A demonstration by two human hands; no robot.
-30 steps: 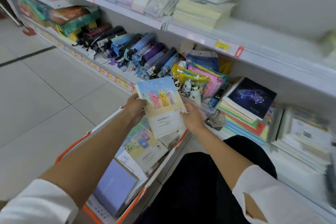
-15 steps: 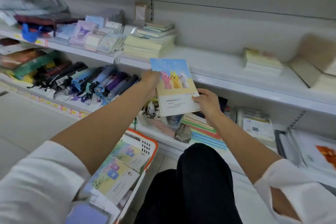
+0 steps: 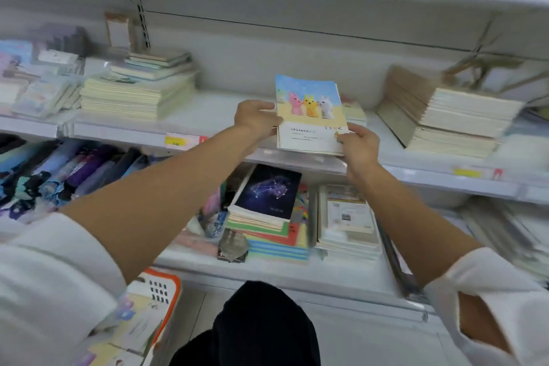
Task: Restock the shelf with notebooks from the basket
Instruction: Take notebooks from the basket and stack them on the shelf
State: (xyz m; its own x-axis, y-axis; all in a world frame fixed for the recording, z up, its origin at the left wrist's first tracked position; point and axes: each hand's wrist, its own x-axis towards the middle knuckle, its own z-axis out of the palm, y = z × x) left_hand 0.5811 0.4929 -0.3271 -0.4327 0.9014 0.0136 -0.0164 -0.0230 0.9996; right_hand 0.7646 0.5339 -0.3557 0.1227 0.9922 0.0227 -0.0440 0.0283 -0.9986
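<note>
**Notebook held at the middle shelf, both hands on it**

On my feed the notebook (image 3: 309, 116) with three cartoon animals on its cover sits just right of the frame's centre, over the front lip of the middle shelf (image 3: 214, 110). I cannot tell whether it rests on the board or hangs just above it. The left hand (image 3: 257, 120) grips its left edge, fingers curled round it. The right hand (image 3: 358, 144) pinches the lower right corner, thumb on the cover.

Left of the notebook on the same shelf I see a pale stack of notebooks (image 3: 139, 92), and to the right a leaning brown-edged pile (image 3: 445, 116). Below centre, a dark star-map notebook (image 3: 269, 190) tops a coloured stack. The basket (image 3: 170, 291), white with an orange rim, shows at the lower left with more notebooks inside.
</note>
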